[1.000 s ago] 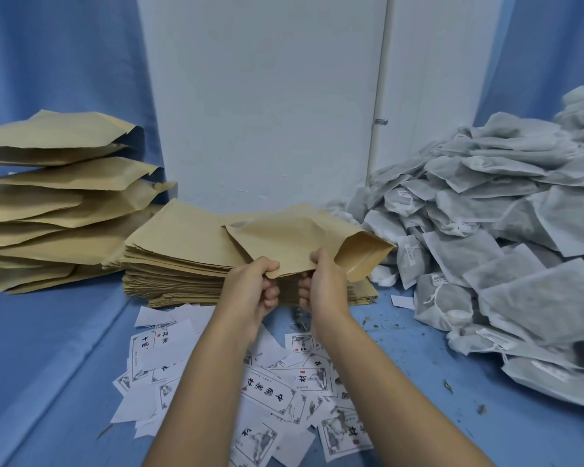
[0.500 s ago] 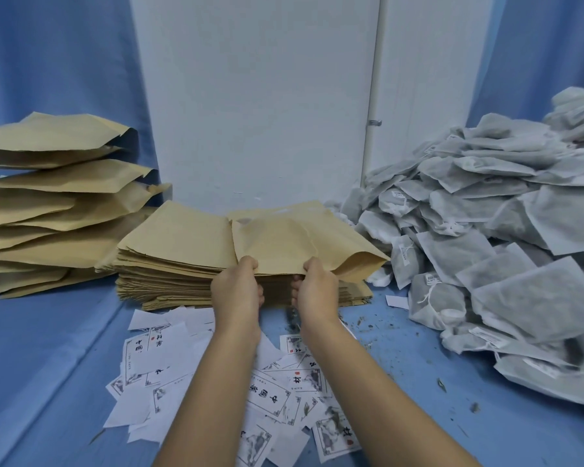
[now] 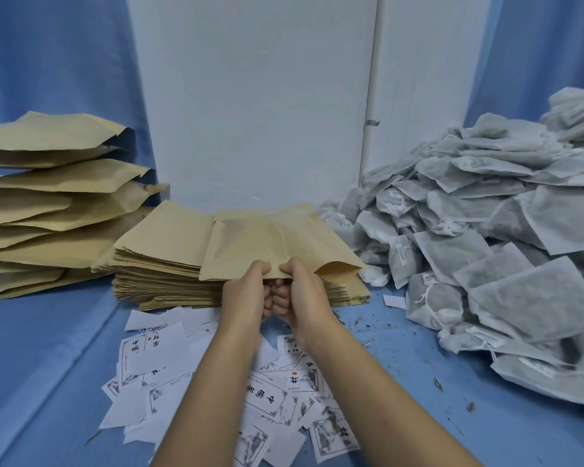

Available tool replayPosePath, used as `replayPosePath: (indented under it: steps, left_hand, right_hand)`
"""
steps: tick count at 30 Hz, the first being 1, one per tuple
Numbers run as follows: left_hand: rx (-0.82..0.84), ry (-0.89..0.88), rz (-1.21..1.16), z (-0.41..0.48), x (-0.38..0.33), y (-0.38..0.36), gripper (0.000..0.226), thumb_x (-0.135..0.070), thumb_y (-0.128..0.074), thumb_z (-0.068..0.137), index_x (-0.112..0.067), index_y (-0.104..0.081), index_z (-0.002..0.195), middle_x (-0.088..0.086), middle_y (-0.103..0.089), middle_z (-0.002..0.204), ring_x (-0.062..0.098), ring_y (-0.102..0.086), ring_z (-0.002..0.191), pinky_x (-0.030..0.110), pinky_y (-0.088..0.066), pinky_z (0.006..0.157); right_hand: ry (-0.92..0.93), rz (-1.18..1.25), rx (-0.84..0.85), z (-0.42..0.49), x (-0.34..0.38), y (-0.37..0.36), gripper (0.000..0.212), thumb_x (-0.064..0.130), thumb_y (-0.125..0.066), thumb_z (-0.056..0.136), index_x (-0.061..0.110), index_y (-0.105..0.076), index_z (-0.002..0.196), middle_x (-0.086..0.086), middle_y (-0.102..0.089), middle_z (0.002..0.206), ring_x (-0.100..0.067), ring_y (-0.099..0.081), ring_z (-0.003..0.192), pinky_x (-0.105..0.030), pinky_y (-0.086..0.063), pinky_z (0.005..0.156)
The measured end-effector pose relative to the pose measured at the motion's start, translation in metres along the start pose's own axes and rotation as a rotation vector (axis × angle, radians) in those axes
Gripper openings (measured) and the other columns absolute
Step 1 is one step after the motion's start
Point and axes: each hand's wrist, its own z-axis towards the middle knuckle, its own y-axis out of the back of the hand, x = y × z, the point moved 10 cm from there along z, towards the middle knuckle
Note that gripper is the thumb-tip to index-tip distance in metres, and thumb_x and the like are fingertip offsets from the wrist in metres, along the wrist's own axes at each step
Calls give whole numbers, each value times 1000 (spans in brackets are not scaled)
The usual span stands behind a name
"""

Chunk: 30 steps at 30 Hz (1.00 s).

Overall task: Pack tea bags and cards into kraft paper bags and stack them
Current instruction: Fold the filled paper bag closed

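Top kraft bag (image 3: 273, 244): lies on flat bag stack (image 3: 159, 264), mid counter (image 3: 48, 348). Grip: left hand (image 3: 245, 293) and right hand (image 3: 305, 291) each pinch its near edge, knuckles together. Handling note: part the two layers evenly, opening the mouth wide before fetching tea bags (image 3: 486, 237) or cards (image 3: 267, 396).

A blue cloth-covered surface (image 3: 48, 348) carries everything; at 12 o'clock sits a squared stack of flat kraft paper bags (image 3: 155, 264); at 9 to 10 o'clock, just beside it, a taller loose pile of puffed kraft bags (image 3: 48, 197), mouths open; from 1 to 4 o'clock sprawls a broad heap of grey tea bags (image 3: 486, 247); at 6 o'clock printed cards (image 3: 155, 365) lie scattered and overlapping; dark crumbs (image 3: 402, 332) speckle the cloth at 4 o'clock; a small white slip (image 3: 394, 301) lies at 2.
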Motion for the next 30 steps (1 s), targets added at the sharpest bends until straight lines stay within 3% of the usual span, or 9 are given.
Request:
replayPosePath:
  steps: [5, 11, 15, 20, 24, 27, 30]
  left_hand:
    - [-44, -27, -50, 2, -2, 6, 30, -14, -57, 85, -10, -48, 57, -4, -42, 37, 9, -36, 33, 24, -32, 45]
    - [-15, -15, -39, 5, -3, 9, 30, -16, -57, 86, -11, -50, 57, -4, -43, 39, 9, -34, 34, 17, -28, 36]
    - [-53, -9, -69, 7, -3, 13, 28, -14, -56, 85, -11, -47, 59, -4, -42, 38, 8, -33, 33, 18, -27, 36]
    - [9, 17, -27, 3, 3, 4, 29, -17, -60, 83, -9, -51, 56, -3, -45, 40, 8, -35, 33, 16, -28, 35]
    - [-101, -31, -29, 6, -5, 19, 23, -12, -61, 82, -9, -50, 62, -5, -43, 39, 7, -34, 32, 16, -29, 34]
    - [-28, 13, -25, 6, 2, 10, 25, -14, -59, 83, -9, -50, 61, -3, -43, 40, 9, -33, 34, 16, -25, 34]
    - [32, 22, -10, 3, 4, 2, 30, -13, -58, 85, -9, -50, 56, -3, -44, 37, 8, -35, 31, 15, -26, 33]
  right_hand:
    - [17, 147, -65, 2, 0, 6, 30, 12, -41, 89, 13, -38, 60, 6, -32, 35, -6, -24, 27, -18, -19, 31]
    - [-61, 45, 38, 4, -6, 0, 34, 22, -44, 90, 12, -43, 58, 0, -39, 47, -9, -26, 35, -18, -20, 36]
    - [-24, 177, 1, 10, -4, 8, 30, 12, -43, 89, 13, -39, 59, 5, -28, 40, -7, -17, 32, -17, -14, 32]
    - [-90, 26, 85, 5, -11, -1, 37, 19, -45, 87, 12, -46, 51, 0, -41, 44, -8, -30, 31, -17, -24, 33]
    - [-30, 140, -41, 9, -5, 15, 24, 14, -47, 86, 15, -38, 63, 6, -30, 41, -7, -19, 34, -18, -15, 34]
    - [-19, 81, -32, 10, -6, 13, 27, 10, -47, 85, 13, -38, 60, 5, -31, 37, -8, -20, 33, -19, -15, 34]
    - [-68, -17, 49, 7, -12, 2, 27, 17, -50, 84, 11, -46, 58, 1, -36, 43, -9, -24, 37, -19, -18, 36]
